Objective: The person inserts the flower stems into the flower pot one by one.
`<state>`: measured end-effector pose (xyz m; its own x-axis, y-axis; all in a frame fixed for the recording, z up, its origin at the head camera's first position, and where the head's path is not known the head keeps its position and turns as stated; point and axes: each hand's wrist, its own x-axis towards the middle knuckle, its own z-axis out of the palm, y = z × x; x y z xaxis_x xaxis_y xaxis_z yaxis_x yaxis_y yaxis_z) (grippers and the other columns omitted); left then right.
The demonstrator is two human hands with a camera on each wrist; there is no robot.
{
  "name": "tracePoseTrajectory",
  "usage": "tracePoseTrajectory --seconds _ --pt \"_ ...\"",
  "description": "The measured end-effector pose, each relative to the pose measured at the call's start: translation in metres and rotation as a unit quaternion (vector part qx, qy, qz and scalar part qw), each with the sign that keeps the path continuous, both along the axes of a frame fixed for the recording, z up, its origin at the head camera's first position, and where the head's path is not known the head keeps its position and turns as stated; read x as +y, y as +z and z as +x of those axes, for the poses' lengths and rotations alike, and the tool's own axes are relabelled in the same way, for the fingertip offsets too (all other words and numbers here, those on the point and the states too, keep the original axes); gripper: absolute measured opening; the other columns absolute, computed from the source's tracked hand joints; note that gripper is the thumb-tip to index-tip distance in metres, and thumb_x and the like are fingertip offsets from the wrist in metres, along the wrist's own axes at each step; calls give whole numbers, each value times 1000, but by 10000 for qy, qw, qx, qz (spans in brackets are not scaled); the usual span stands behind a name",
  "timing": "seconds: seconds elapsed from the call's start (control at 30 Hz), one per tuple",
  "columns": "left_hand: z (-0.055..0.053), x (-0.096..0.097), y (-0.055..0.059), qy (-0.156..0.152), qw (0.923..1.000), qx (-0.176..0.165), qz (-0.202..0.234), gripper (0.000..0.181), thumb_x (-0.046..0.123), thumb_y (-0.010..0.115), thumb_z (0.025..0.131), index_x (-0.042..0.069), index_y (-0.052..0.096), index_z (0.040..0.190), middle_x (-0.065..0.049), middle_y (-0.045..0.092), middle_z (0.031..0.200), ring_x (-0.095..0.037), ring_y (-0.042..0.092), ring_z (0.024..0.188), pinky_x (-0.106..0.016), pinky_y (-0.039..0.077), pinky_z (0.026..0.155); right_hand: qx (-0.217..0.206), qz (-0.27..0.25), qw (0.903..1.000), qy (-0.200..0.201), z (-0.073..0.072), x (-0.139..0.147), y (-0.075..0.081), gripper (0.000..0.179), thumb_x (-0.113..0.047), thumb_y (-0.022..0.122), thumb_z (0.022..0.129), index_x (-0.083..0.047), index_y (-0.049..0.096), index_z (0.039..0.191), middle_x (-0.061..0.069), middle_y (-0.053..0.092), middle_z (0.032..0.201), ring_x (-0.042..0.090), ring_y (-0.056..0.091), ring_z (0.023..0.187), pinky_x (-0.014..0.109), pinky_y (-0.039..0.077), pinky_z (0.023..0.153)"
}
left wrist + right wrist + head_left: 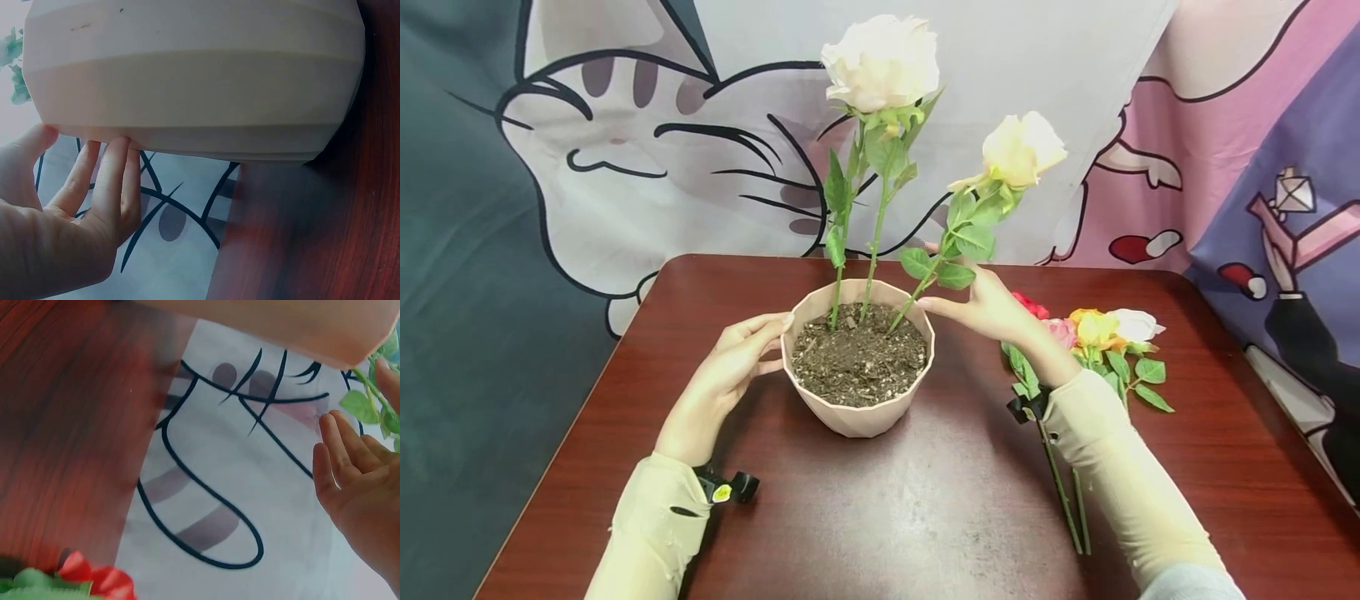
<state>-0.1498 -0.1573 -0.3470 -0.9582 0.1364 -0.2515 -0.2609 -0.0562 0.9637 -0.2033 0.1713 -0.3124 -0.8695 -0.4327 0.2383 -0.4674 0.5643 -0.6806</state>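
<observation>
Your left hand (722, 375) touches the pot (857, 421) on its left, with the thumb at the rim and the fingers, nearly straight, resting lower on the outer wall. Your right hand (996, 308) is spread at the pot's right side, the thumb near the rim and the other fingers partly behind the leaves of the leaning rose (1021, 150); you cannot tell from here whether that thumb touches the pot or the stem. The pot stands upright on the table (887, 517), between your hands, with soil (857, 358) inside. Three green stems rise from the soil toward the back; the right one tilts to your right, and a large white rose (883, 62) tops the more upright ones. Under and beside your right forearm lies a bunch of red, pink, yellow and white flowers (1097, 329). Behind the table hangs a cat-print cloth (625, 192).
</observation>
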Motion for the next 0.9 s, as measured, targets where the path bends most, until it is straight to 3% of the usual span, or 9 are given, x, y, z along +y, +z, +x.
tracePoseTrajectory --seconds 0.17,0.3,0.43,0.57,0.7,0.9 --pt "0 0 -1 -43 10000 -7 -79 27 29 62 90 13 58 112 8 61 90 -3 61 81 -24 54 71 -275 238 9985 -414 5 20 0 73 -38 70 83 -12 36 142 12 50 134 31 49 120 46 39 100" --pt "-1 0 -1 -25 10000 -1 -75 27 28 62 91 12 58 111 8 59 93 -3 60 81 -24 54 70 -143 -104 9992 -350 9 40 -4 63 -25 72 83 -13 41 137 10 58 125 27 56 113 44 43 94" --pt "-1 -1 -1 -5 10000 13 41 19 27 61 91 15 59 106 8 59 90 -3 61 79 -24 55 69 19 -247 9993 -298 13 59 -5 68 -16 71 84 -13 35 141 12 58 125 28 55 113 43 44 93" --pt "0 -2 -2 16 10000 33 53 15 27 62 91 18 60 103 8 60 88 -2 61 78 -23 55 68 -25 -325 9989 -334 27 67 6 68 -9 69 84 -11 34 142 16 57 125 32 54 113 40 44 95" --pt "0 -2 -1 -6 9999 26 142 14 26 62 91 17 60 102 8 60 88 -3 61 78 -24 55 68 -84 -215 9982 -555 39 74 14 68 -3 69 83 -7 34 142 15 58 124 31 54 113 46 42 94" --pt "0 -1 -1 -49 9995 60 305 8 23 61 91 19 63 98 7 60 86 -3 61 76 -23 55 67 121 193 9970 -746 39 105 -11 70 -12 71 83 -18 35 142 8 59 123 22 57 108 24 45 83"
